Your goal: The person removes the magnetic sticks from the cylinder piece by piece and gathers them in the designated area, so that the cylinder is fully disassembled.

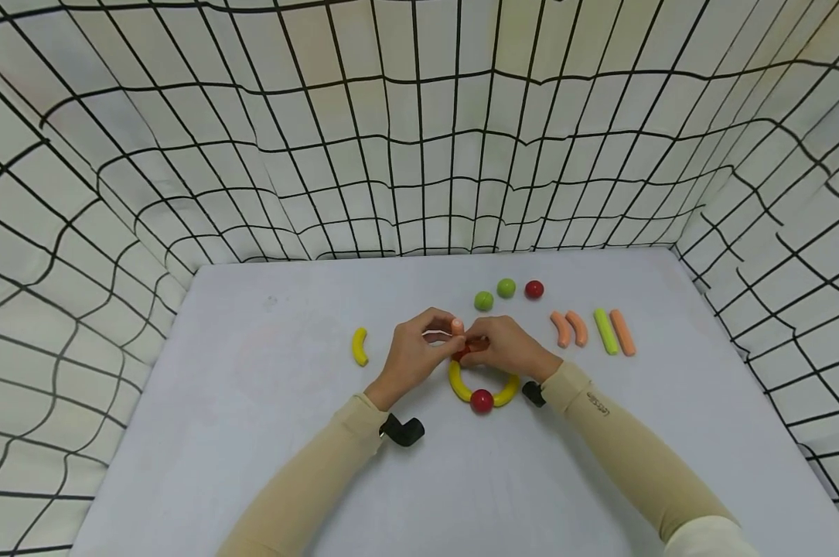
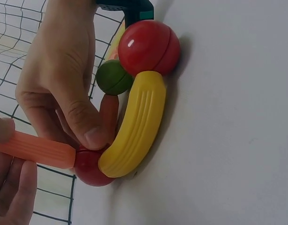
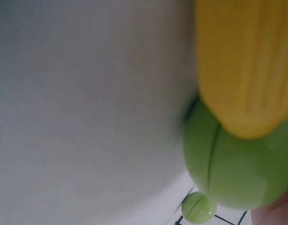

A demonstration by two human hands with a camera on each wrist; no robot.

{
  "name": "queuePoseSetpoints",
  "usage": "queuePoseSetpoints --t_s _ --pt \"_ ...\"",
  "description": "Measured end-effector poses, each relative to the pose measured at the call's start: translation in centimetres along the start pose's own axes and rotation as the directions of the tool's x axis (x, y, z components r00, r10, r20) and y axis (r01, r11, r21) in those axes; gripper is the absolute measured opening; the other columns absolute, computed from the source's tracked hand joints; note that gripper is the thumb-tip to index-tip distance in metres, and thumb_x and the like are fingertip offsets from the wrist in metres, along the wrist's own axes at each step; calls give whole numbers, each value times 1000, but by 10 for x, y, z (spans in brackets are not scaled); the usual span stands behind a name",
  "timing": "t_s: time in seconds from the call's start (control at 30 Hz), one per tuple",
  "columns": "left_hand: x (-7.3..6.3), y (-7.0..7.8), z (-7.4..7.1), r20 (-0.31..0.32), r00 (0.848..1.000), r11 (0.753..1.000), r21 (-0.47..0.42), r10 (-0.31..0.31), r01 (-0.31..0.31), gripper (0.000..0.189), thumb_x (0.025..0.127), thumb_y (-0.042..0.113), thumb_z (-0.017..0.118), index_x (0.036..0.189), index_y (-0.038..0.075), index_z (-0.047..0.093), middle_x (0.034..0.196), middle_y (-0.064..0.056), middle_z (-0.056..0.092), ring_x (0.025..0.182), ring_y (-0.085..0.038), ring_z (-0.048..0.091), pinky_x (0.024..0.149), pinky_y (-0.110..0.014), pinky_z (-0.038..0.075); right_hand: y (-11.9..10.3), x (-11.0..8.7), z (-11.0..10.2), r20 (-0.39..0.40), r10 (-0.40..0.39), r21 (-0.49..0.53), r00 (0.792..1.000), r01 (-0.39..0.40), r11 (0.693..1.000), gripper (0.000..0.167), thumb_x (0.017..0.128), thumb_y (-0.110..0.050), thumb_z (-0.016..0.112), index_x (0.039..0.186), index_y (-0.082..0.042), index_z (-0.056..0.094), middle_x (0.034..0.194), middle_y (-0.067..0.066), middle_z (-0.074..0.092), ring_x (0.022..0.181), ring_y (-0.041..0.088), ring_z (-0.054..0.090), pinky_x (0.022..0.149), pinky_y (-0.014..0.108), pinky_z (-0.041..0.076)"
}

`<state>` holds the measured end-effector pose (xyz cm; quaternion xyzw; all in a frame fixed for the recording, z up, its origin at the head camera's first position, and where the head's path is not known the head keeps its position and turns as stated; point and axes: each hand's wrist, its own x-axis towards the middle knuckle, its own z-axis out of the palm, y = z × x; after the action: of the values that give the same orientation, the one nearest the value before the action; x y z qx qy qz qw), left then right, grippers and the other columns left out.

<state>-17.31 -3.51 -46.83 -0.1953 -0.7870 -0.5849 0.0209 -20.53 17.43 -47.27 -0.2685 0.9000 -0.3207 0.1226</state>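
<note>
My left hand (image 1: 419, 344) pinches a straight, ridged orange stick (image 2: 38, 149) between thumb and fingers. Its end meets a red ball (image 2: 93, 171), which my right hand (image 1: 509, 346) grips from above with thumb and fingers. From that ball a curved yellow banana-shaped piece (image 2: 136, 126) runs to a larger-looking red ball (image 1: 482, 401) at the front. A second yellow piece (image 1: 506, 391) continues on the right to a green ball (image 3: 240, 164), hidden under my right hand in the head view. A brownish-orange piece (image 2: 109, 112) shows behind my right thumb.
A lone yellow piece (image 1: 359, 346) lies left. Behind the hands are green balls (image 1: 484, 301) (image 1: 506, 288) and a red ball (image 1: 534, 289). At right lie curved orange pieces (image 1: 560, 329), a green stick (image 1: 605, 331) and an orange stick (image 1: 622, 333). Black netting (image 1: 419, 186) surrounds the table.
</note>
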Motion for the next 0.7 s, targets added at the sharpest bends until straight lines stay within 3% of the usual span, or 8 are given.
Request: queuePoseSetpoints --t_s 0.27,0.43,0.6,0.7 --pt "-1 5 -4 -4 1000 1000 25 2 -2 25 90 12 80 111 4 70 111 -15 76 106 -29 75 92 -39 63 -4 0 1 -2 -57 -34 998 56 998 26 85 -28 86 108 -18 82 96 -4 76 81 8 60 72 20 51" --pt "-1 9 -6 -33 999 999 43 1 1 24 91 13 79 111 5 70 111 -14 76 106 -27 75 93 -34 63 -6 1 1 17 -49 -13 999 49 999 26 85 -28 87 109 -18 82 95 -3 75 79 7 60 69 19 52" --pt "8 28 -15 -94 993 997 25 76 -74 24 91 14 79 112 6 69 110 -12 75 106 -26 75 93 -33 62 -7 1 0 17 -30 -41 999 31 999 28 86 -28 85 112 -16 81 95 -3 74 80 9 60 69 21 51" --pt "13 37 -19 -72 994 996 12 84 -83 24 90 15 80 111 7 70 108 -12 76 106 -25 75 93 -34 62 -6 -1 0 14 -23 -53 1000 24 998 29 87 -28 84 113 -16 81 97 -3 75 83 9 59 70 21 51"
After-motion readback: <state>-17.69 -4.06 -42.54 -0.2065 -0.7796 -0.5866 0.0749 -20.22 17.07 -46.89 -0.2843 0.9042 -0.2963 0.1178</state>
